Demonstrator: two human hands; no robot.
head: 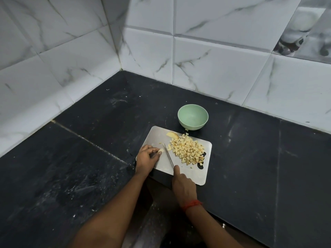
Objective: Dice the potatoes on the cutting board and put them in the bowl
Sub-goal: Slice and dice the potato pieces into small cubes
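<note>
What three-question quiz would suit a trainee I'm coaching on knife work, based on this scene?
1. True or false: the green bowl is already full.
2. Which hand grips the knife? A left, B right, C neither.
3. What does the left hand pinch on the cutting board?
Key: 1 false, it is empty. 2 B, the right hand. 3 A small potato piece.

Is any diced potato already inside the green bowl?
No, the green bowl shows only its bare inside, and the diced potato lies in a heap on the cutting board.
</note>
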